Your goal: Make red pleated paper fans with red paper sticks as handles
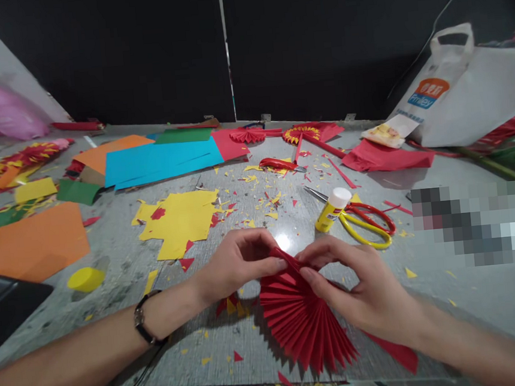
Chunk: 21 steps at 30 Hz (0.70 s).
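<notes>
A pleated red paper fan (304, 315) spreads over the near edge of the table, its folds opening toward me. My left hand (241, 263) pinches its gathered top from the left, thumb and fingers closed on the paper. From the right, my right hand (355, 280) grips the same top edge between thumb and fingers. Under my right wrist a strip of red paper (397, 349) sticks out. Just beyond my right hand stands a glue stick (331, 210) with a white cap, beside scissors (368, 225) with red and yellow handles.
A cut yellow sheet (183, 220) and paper scraps lie left of centre. Farther back are a blue sheet (164, 162), a red-handled tool (279, 164) and a finished-looking red-and-yellow fan (301, 134). Orange paper (31, 243) and a yellow cap (85, 280) are left; a white bag (451, 92) stands right.
</notes>
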Motion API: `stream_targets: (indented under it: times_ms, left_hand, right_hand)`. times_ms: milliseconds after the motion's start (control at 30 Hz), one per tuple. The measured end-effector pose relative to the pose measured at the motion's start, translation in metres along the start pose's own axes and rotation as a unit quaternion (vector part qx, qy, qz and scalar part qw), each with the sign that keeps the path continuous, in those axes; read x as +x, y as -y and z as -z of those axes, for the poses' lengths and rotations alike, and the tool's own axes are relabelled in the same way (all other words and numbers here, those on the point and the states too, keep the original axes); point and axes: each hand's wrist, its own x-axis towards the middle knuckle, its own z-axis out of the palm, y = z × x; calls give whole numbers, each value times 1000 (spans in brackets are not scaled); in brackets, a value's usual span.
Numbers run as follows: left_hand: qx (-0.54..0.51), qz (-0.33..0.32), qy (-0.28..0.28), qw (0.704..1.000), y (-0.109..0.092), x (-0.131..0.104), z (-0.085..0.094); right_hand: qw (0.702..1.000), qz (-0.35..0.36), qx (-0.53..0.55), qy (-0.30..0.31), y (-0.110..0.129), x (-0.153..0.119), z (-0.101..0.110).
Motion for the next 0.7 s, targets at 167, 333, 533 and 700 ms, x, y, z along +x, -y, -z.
stream_targets:
  times_ms: [167, 333, 533, 700]
  left_hand:
    - [1, 9, 6, 1000, 2, 0, -1]
    - [-5, 12, 5, 1000, 3, 0, -2]
    - [-8, 11, 8, 1000, 3, -1, -2]
    - [-14, 11, 10, 1000, 3, -1, -4]
  right_hand:
    - [1000, 1, -6, 3, 1, 0, 1]
    - [1000, 6, -15, 8, 0, -2, 1]
    - [1000, 11, -20, 21, -1, -3, 2]
    - [999, 13, -38, 28, -2, -6, 3]
